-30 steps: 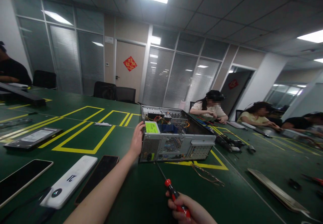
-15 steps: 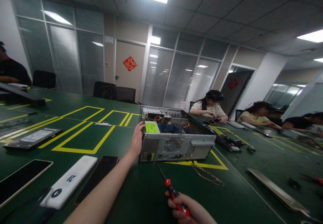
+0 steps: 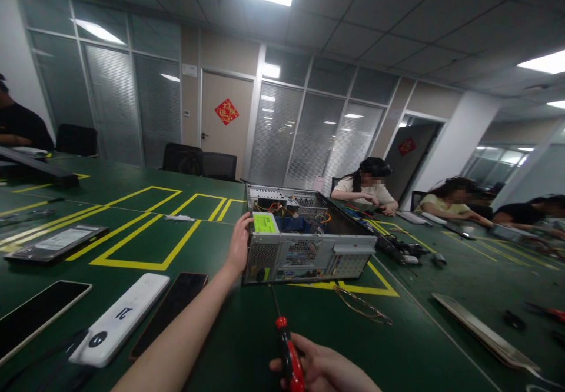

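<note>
An open desktop computer case (image 3: 309, 249) lies on its side on the green table (image 3: 247, 333), rear panel toward me, with wires and a green-labelled power supply (image 3: 265, 222) showing inside. My left hand (image 3: 238, 245) rests flat against the case's left side, fingers together over its top edge. My right hand (image 3: 324, 371) is at the bottom edge, closed round a red-handled screwdriver (image 3: 286, 351) whose thin shaft points at the lower left of the rear panel.
Near my left arm lie a white power bank (image 3: 119, 318) and two dark phones (image 3: 170, 304). A metal side panel (image 3: 481, 333) and thin-framed glasses (image 3: 362, 305) lie on the right. Other people sit at the far right and far left.
My right hand has shifted the screwdriver left and turned it more upright, its tip now closer to the case's rear panel. My left hand stays on the case.
</note>
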`<control>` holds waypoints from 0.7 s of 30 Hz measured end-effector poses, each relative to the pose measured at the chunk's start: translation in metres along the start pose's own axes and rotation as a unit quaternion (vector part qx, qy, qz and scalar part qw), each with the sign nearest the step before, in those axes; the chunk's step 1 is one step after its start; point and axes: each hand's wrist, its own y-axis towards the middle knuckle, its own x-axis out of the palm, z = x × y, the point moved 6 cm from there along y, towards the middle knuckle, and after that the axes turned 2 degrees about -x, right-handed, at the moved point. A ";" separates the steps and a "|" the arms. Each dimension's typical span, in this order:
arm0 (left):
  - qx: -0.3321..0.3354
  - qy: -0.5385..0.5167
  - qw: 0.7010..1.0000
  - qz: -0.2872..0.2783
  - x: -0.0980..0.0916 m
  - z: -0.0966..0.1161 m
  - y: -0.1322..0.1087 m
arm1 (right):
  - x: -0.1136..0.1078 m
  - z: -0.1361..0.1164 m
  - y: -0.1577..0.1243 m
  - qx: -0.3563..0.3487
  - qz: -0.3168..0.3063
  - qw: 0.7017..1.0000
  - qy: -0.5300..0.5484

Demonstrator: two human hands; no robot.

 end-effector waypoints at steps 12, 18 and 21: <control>0.002 0.003 1.000 0.001 0.000 0.001 0.000 | -0.021 0.008 0.014 -0.027 0.044 0.999 0.004; 0.003 0.001 1.000 -0.003 0.000 0.001 0.000 | -0.020 0.009 0.018 -0.051 0.032 0.998 -0.004; 0.004 0.001 1.000 0.001 0.000 0.000 -0.001 | -0.015 0.007 0.013 -0.040 0.021 0.999 -0.022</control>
